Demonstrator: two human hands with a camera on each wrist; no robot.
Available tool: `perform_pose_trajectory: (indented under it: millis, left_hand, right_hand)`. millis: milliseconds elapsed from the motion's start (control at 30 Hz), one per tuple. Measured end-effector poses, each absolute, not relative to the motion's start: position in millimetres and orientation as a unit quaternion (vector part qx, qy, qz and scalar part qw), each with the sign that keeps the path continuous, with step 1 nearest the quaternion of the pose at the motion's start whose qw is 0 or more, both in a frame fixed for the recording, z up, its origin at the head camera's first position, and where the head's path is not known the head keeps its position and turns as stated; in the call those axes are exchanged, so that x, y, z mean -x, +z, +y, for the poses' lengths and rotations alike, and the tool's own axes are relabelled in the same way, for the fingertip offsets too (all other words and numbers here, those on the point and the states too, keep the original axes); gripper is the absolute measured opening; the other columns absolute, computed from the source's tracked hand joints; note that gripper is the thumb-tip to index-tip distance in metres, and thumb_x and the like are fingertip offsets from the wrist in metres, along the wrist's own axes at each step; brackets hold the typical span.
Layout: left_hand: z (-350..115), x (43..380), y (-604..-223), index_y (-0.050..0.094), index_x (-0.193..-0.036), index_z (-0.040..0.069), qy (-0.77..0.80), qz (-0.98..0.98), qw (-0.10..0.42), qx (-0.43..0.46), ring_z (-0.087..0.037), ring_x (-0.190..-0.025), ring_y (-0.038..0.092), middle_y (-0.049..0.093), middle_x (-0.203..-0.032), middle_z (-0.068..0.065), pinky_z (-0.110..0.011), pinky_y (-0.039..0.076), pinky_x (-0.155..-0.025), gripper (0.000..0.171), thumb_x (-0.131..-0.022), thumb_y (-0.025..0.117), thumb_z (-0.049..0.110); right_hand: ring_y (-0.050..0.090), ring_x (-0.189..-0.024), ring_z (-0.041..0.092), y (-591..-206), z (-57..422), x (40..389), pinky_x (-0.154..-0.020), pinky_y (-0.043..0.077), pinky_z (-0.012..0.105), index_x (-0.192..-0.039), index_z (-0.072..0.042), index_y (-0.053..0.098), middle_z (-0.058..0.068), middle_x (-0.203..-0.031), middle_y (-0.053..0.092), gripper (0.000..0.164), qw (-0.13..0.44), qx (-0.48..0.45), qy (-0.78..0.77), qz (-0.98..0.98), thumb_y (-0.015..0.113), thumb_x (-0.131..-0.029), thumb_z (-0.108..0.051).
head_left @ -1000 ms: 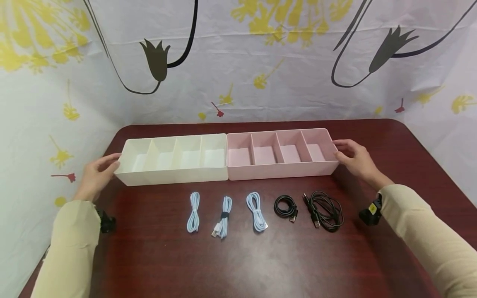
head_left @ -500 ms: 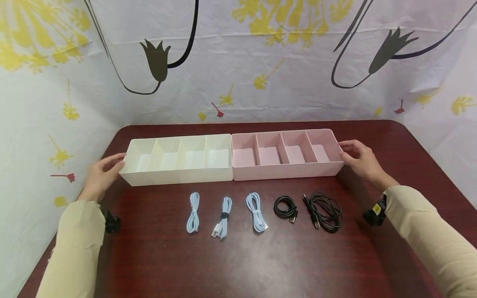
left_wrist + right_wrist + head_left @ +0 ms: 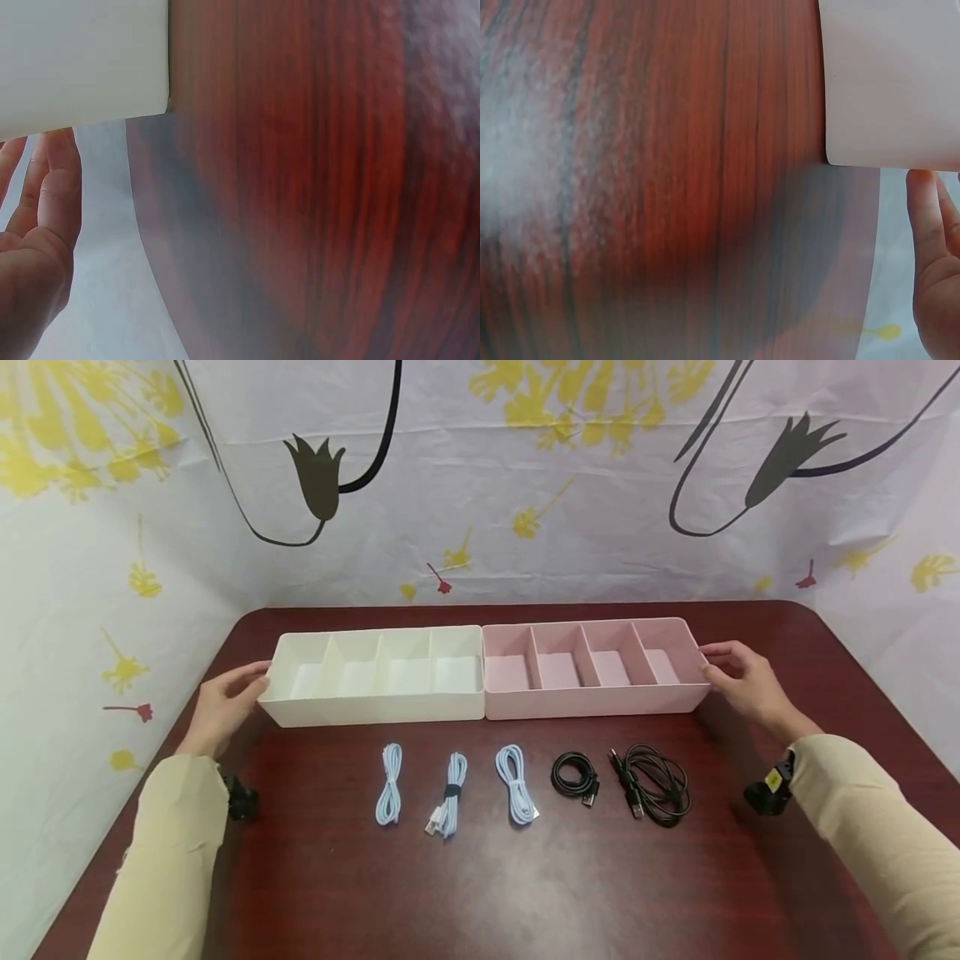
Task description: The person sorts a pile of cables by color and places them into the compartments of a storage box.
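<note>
Two divided storage boxes stand end to end on the table: a cream box (image 3: 375,708) at left and a pink box (image 3: 600,702) at right. My left hand (image 3: 225,703) touches the cream box's outer end with thumb and fingertips. At the pink box's outer end, the fingertips of my right hand (image 3: 750,687) press in the same manner. In the left wrist view the fingers (image 3: 60,199) reach up to the cream wall. The right wrist view has a fingertip (image 3: 921,180) right at the pink box's edge. All the compartments hold nothing.
In front of the boxes lie coiled cables in a row: a light blue one (image 3: 389,785), a strapped blue one (image 3: 452,797), another blue one (image 3: 515,785), a small black coil (image 3: 574,775) and a larger black one (image 3: 660,785). A patterned cloth (image 3: 585,560) hangs behind the table.
Both boxes have slid to the right together, with my two hands moving along at their outer ends. The cables have stayed in place.
</note>
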State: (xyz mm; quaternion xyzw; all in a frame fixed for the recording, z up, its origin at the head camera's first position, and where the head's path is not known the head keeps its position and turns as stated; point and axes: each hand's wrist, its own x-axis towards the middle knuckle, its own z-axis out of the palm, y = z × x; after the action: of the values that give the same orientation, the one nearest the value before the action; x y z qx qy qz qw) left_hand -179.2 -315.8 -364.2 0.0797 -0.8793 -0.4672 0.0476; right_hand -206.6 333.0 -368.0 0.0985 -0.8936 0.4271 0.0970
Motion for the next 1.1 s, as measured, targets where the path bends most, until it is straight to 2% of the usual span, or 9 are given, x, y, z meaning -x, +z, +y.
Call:
perform_pose_trajectory:
  millis: [167,367,567,733,833,967,1100]
  left_hand:
    - [-313.1,181.8,-362.8,0.044,-0.13,0.005,-0.462,-0.884,0.036,-0.064,-0.006,-0.088,0.047,0.05,-0.109,-0.008,-0.016,0.045,-0.067,0.049,-0.09,0.048,0.033]
    - [-307.4,185.4,-364.9,0.046,-0.129,0.006,-0.471,-0.879,0.043,-0.058,-0.006,-0.084,0.048,0.051,-0.104,-0.005,-0.015,0.045,-0.064,0.047,-0.09,0.049,0.032]
    - [-304.1,190.6,-370.0,0.051,-0.126,0.013,-0.487,-0.869,0.05,-0.065,-0.009,-0.085,0.05,0.052,-0.107,-0.007,-0.018,0.045,-0.064,0.046,-0.087,0.053,0.037]
    - [-307.6,199.3,-380.0,0.052,-0.125,0.023,-0.486,-0.871,0.043,-0.06,-0.009,-0.089,0.049,0.052,-0.109,-0.004,-0.015,0.044,-0.063,0.047,-0.085,0.052,0.046]
    - [-302.5,199.0,-376.7,0.05,-0.127,0.02,-0.481,-0.874,0.04,-0.054,-0.011,-0.09,0.049,0.051,-0.11,-0.006,-0.018,0.045,-0.066,0.047,-0.086,0.051,0.044]
    - [-292.5,195.3,-367.5,0.048,-0.128,0.01,-0.478,-0.876,0.037,-0.048,-0.012,-0.089,0.049,0.051,-0.11,-0.009,-0.023,0.046,-0.069,0.047,-0.089,0.05,0.037]
    - [-288.3,194.4,-364.5,0.046,-0.129,0.008,-0.475,-0.878,0.031,-0.046,-0.011,-0.088,0.048,0.05,-0.108,-0.008,-0.023,0.046,-0.07,0.047,-0.09,0.049,0.034]
  right_hand:
    - [0.051,-0.07,-0.009,-367.6,338.5,205.6,-0.056,0.044,0.011,-0.112,0.009,0.046,-0.023,-0.084,0.052,0.028,0.094,-0.103,0.431,-0.892,0.05,-0.088,-0.006]
    - [0.051,-0.068,-0.008,-366.3,344.1,203.6,-0.055,0.043,0.011,-0.112,0.007,0.047,-0.025,-0.083,0.051,0.028,0.094,-0.093,0.422,-0.897,0.051,-0.088,-0.008]
    - [0.051,-0.069,-0.009,-366.9,349.3,202.5,-0.054,0.043,0.011,-0.112,0.007,0.048,-0.029,-0.082,0.051,0.028,0.099,-0.075,0.421,-0.899,0.053,-0.088,-0.007]
    - [0.051,-0.07,-0.011,-366.3,354.5,201.4,-0.054,0.043,0.011,-0.111,0.004,0.05,-0.029,-0.082,0.051,0.026,0.099,-0.066,0.431,-0.894,0.053,-0.087,-0.007]
    - [0.05,-0.07,-0.012,-365.4,357.8,200.4,-0.054,0.043,0.01,-0.111,0.004,0.049,-0.031,-0.082,0.05,0.027,0.097,-0.059,0.422,-0.9,0.053,-0.088,-0.01]
    - [0.049,-0.07,-0.013,-365.2,360.6,199.8,-0.054,0.043,0.009,-0.111,0.006,0.048,-0.032,-0.081,0.049,0.03,0.1,-0.052,0.411,-0.905,0.053,-0.088,-0.012]
    - [0.05,-0.07,-0.012,-366.0,364.7,200.2,-0.054,0.043,0.009,-0.108,0.003,0.051,-0.03,-0.082,0.051,0.024,0.104,-0.063,0.427,-0.896,0.054,-0.087,-0.008]
